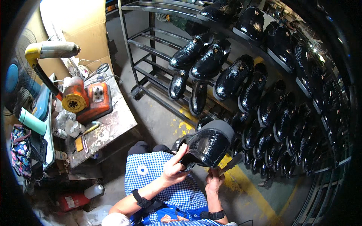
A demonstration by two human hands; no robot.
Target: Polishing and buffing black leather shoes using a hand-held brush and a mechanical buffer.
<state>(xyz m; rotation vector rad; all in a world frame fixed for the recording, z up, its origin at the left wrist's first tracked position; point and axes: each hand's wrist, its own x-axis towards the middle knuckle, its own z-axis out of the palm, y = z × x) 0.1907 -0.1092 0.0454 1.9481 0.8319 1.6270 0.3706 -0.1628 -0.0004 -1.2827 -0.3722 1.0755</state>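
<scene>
A glossy black shoe (209, 145) with a dark grey sole is held up over my lap, tilted, with its sole edge facing away to the upper right. My left hand (175, 169) grips it at the ankle opening, the thumb on the upper side. Just below and right of the shoe, my right hand (214, 182) is closed on the handle of a slim tool with a dark, flat end (232, 163). That end points to the upper right, close to the shoe's side; whether it touches the shoe I cannot tell. Its exact kind is unclear.
On the right, a metal rack (151, 80) carries rows of glossy black shoes (233, 77). At left stands a worn worktable (117, 122) with an orange machine (96, 100), a yellow-handled knife (91, 129) and small bottles. A red bottle (73, 201) lies lower left.
</scene>
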